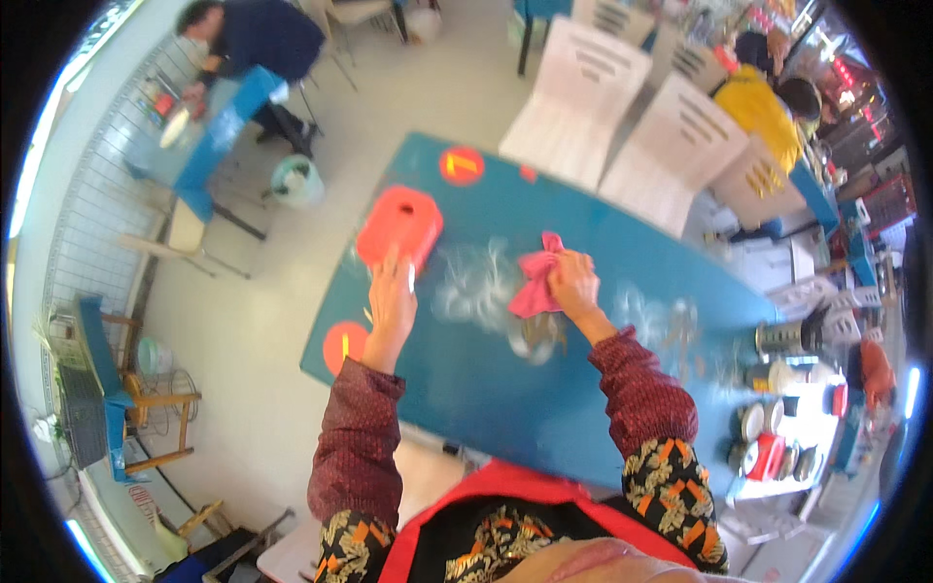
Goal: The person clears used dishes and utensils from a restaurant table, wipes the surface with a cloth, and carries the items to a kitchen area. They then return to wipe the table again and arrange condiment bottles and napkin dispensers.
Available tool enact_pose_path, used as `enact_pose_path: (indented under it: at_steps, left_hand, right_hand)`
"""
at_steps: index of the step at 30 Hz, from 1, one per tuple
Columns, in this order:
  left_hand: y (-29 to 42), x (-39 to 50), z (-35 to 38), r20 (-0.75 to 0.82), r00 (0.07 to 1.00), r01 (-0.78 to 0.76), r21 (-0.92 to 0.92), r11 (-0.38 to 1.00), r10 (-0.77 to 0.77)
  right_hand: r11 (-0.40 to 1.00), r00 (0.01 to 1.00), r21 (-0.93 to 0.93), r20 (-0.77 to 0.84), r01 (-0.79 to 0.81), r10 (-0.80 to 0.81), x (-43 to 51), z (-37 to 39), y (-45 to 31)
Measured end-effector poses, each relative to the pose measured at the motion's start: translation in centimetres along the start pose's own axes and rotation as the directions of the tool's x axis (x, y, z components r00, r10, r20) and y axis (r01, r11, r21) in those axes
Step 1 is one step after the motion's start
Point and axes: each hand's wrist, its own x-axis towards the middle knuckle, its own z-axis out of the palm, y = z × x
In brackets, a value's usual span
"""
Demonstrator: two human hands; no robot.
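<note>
My left hand (pixel 392 302) grips the near end of a red plastic box (pixel 401 226), which has a dark hole in its top and looks like a tissue box. Its thumb side is partly blurred. Bunched under my right hand (pixel 576 280) is a pink cloth (pixel 538 288), pressed on the blue tabletop (pixel 466 393). Whitish wet-looking smears (pixel 474 288) lie between the box and the cloth, and more show to the right of my wrist. A brownish smudge (pixel 543 331) sits just below the cloth.
Round red stickers (pixel 461 166) mark the table's left corners. At its right end stand jars, a metal canister (pixel 780 337) and a red container (pixel 767 457). White chairs (pixel 576 95) line the far side. A seated person (pixel 266 36) is by another table; a bin (pixel 297 181) stands on the floor.
</note>
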Motion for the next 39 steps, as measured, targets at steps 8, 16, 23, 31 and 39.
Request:
enact_pose_path:
  at_steps: [8, 16, 23, 31, 39]
  left_hand:
    - [-2.0, 5.6, 0.4, 0.353, 0.93, 0.044, 0.175, 0.984, -0.104]
    - [-3.2, 6.3, -1.8, 0.288, 0.941, 0.155, 0.108, 0.982, -0.18]
    - [-7.3, 2.3, -9.3, 0.237, 0.88, 0.411, 0.054, 0.91, -0.412]
    - [-6.0, 5.9, -8.8, 0.219, 0.885, 0.42, 0.009, 0.908, -0.412]
    - [4.7, 12.8, 3.4, 0.287, 0.952, -0.089, -0.073, 0.993, 0.106]
  right_hand:
    - [0.911, 0.96, -0.304, -0.071, -0.279, 0.27, 9.4, 4.5, 5.4]
    - [0.911, 0.974, 0.375, 0.075, 0.172, -0.215, 15.6, 10.0, -3.6]
    - [0.988, 0.982, -0.01, 0.105, -0.155, 0.155, 24.0, 17.3, 0.0]
    - [0.914, 0.921, -0.148, 0.162, 0.378, -0.355, 23.8, 17.4, -12.7]
    - [0.52, 0.848, 0.854, 0.28, -0.006, -0.45, 9.5, 9.3, -17.9]
